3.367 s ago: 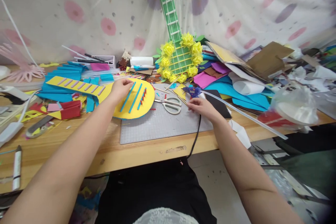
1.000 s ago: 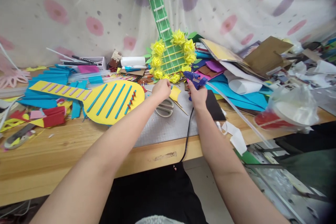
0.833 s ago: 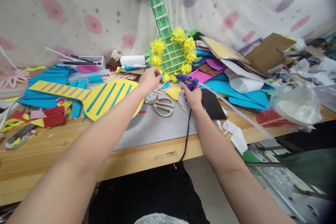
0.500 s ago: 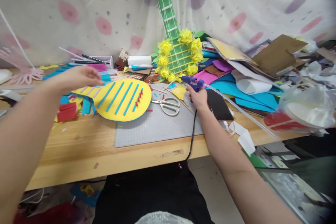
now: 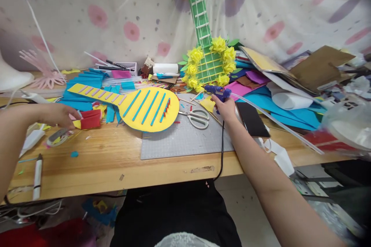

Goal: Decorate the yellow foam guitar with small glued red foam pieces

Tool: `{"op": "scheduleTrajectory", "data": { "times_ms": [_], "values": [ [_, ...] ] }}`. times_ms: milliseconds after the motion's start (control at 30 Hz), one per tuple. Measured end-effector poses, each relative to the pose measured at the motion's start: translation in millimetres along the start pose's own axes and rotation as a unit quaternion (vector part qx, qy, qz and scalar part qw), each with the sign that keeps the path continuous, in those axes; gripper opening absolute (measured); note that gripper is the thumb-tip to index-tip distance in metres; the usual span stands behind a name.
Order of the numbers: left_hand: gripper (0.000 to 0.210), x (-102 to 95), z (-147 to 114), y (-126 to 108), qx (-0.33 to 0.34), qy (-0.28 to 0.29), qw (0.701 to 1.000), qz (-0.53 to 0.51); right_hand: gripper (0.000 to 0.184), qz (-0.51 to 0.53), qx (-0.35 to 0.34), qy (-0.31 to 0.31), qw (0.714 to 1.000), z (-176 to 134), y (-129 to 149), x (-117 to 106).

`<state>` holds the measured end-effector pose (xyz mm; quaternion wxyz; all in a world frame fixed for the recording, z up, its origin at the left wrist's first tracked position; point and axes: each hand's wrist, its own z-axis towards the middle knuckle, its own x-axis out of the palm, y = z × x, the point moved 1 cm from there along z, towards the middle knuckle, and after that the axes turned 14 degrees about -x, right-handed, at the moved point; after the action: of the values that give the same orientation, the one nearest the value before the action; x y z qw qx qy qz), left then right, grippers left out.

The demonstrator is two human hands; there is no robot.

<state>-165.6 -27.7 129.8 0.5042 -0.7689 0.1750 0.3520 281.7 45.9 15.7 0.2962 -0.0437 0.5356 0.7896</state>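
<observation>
My right hand (image 5: 226,109) is wrapped around the grip of a blue hot glue gun (image 5: 218,92), nozzle to the left. A long clear glue stick (image 5: 275,125) runs out of its back, and a black cord hangs down from the grip. On the left, my left hand (image 5: 59,115) has its fingers curled beside folded red paper (image 5: 90,119). A small pale bluish bit shows at its fingertips, too small to name. Between the hands lies a yellow paper guitar (image 5: 150,110) with blue strips, short red pieces and pinkish bars along its neck.
Scissors (image 5: 198,117) lie on a grey cutting mat (image 5: 174,146). A green guitar with yellow flowers (image 5: 207,61) leans at the back. A black phone (image 5: 252,119) is right of my hand. Coloured paper sheets (image 5: 278,110) pile at right; a white pen (image 5: 37,177) lies front left.
My left hand has moved down and left, from above the yellow guitar's neck to beside the red paper. My right hand keeps the glue gun in much the same place. The view has shifted left.
</observation>
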Motion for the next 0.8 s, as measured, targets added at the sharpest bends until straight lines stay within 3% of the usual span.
{"op": "scheduleTrajectory", "data": {
  "times_ms": [133, 267, 400, 533, 633, 800],
  "values": [
    [0.052, 13.6, 13, -10, 0.019, -0.057, 0.997, 0.050, 0.040, 0.052, -0.003, 0.054, 0.997, 4, 17, -1],
    [0.038, 39.6, 35, -26, 0.061, -0.104, 0.981, 0.154, 0.044, 0.106, -0.016, 0.169, 0.980, 9, 43, 2],
    [0.015, 96.1, 38, -49, 0.174, -0.026, 0.984, 0.026, 0.046, 0.078, -0.035, 0.304, 0.949, 18, 70, 9],
    [0.017, 144.7, 33, -59, 0.239, 0.022, 0.970, -0.029, 0.047, 0.007, -0.043, 0.378, 0.925, 36, 83, 20],
    [0.022, 156.2, 39, -61, 0.234, 0.048, 0.970, -0.041, 0.048, -0.013, -0.043, 0.422, 0.905, 53, 87, 31],
    [0.026, 151.1, 56, -69, 0.256, 0.080, 0.962, -0.050, 0.048, -0.018, -0.042, 0.523, 0.851, 77, 94, 53]
  ]
}}
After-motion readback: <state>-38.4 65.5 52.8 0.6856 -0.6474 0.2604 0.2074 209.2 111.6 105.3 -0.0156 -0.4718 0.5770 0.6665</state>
